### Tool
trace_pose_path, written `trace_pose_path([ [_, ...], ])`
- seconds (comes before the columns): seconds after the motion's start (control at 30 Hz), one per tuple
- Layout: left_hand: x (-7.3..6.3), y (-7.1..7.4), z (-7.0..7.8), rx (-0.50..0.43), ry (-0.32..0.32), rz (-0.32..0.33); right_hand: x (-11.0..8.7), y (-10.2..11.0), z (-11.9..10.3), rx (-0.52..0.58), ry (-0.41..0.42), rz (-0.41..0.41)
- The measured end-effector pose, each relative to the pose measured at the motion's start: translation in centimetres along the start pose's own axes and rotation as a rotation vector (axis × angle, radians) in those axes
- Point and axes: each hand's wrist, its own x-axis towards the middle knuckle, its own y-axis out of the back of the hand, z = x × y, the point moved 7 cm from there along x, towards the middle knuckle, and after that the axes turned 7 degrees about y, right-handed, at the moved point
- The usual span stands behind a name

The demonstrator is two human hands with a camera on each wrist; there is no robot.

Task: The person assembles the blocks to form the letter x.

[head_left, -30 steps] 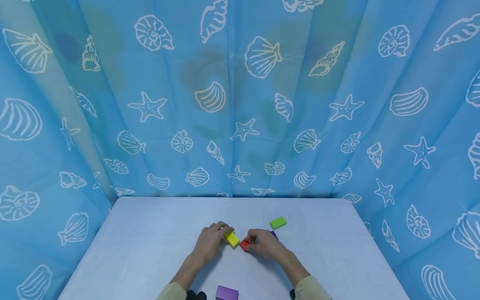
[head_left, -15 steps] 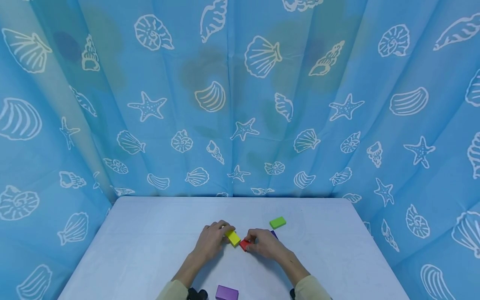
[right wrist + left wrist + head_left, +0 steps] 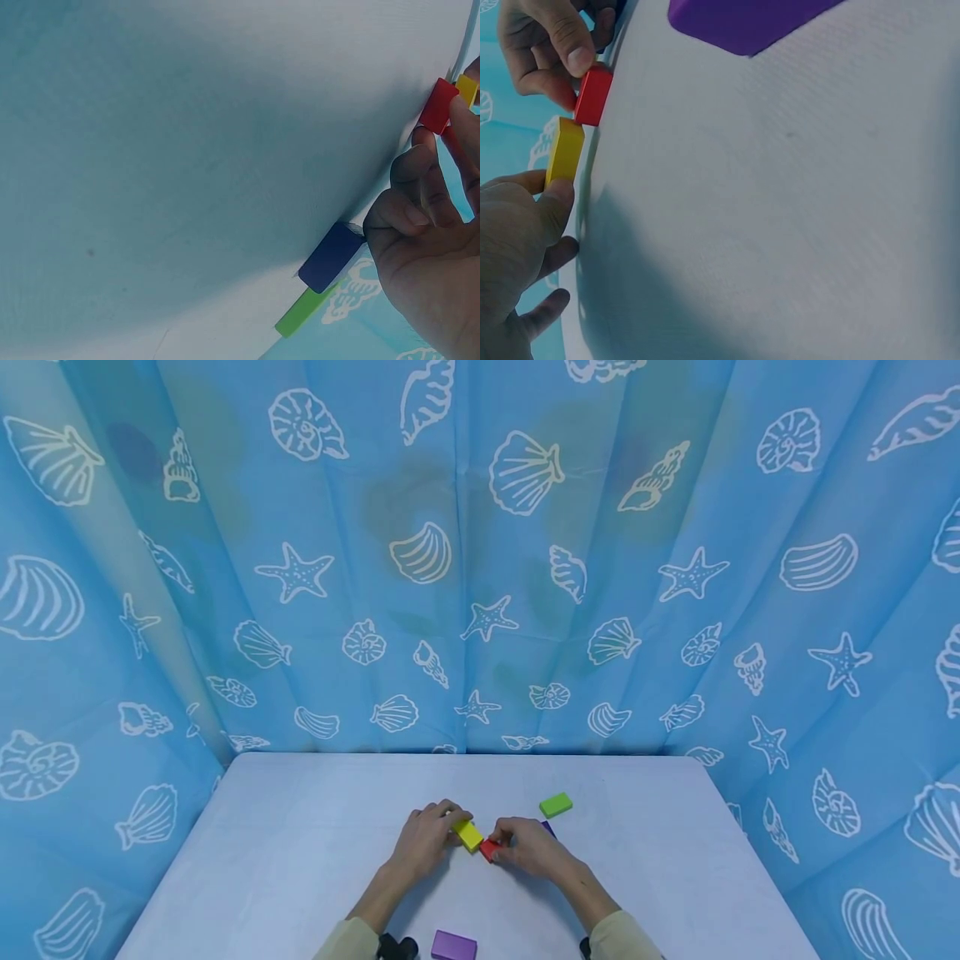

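Observation:
On the white table, my left hand pinches a yellow block that lies flat. My right hand pinches a red block right beside it. In the left wrist view the yellow block and the red block meet end to end, with my left thumb on the yellow one. The right wrist view shows the red block at my right hand's fingertips, and a dark blue block just under that hand.
A green block lies behind my right hand, seen also as the green block in the right wrist view. A purple block sits near the front edge between my forearms. A blue shell-print curtain encloses the table.
My left hand has slid the yellow block slightly right, closing it up against the red block. The right hand has barely moved.

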Motion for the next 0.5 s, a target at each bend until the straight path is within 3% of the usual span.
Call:
trace_pose_path([
  [0.5, 0.32, 0.07, 0.49, 0.006, -0.028, 0.030, -0.22, 0.24, -0.39, -0.014, 0.037, -0.007],
])
